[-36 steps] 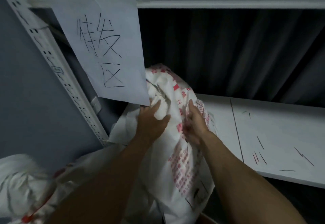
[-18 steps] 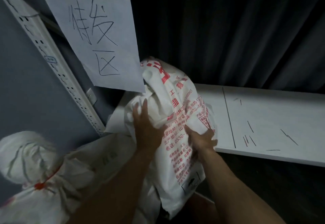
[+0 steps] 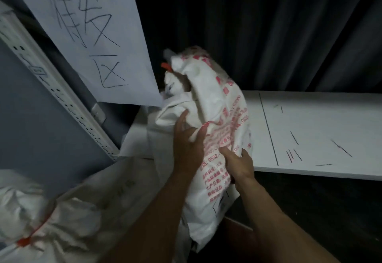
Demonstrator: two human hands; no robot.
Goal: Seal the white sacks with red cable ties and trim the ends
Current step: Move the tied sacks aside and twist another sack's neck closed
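A white sack (image 3: pixel 217 105) with red print leans on the left end of the white shelf (image 3: pixel 310 134). A red cable tie (image 3: pixel 166 65) shows at its gathered top. My left hand (image 3: pixel 187 138) lies on the sack's left side with the thumb hooked into a fold. My right hand (image 3: pixel 237 162) grips the sack's lower right part. Another white sack (image 3: pixel 68 211) lies at the lower left, its neck closed by a red cable tie (image 3: pixel 24 241).
A paper sign (image 3: pixel 86 35) with handwritten characters hangs above left of the sack. A perforated white shelf upright (image 3: pixel 62 101) slants beside a grey wall. A dark curtain (image 3: pixel 268 31) hangs behind the shelf.
Both hands have slid down the sack, and its tied top with the red tie has come into view. The view has shifted, showing more of the lower-left sack.
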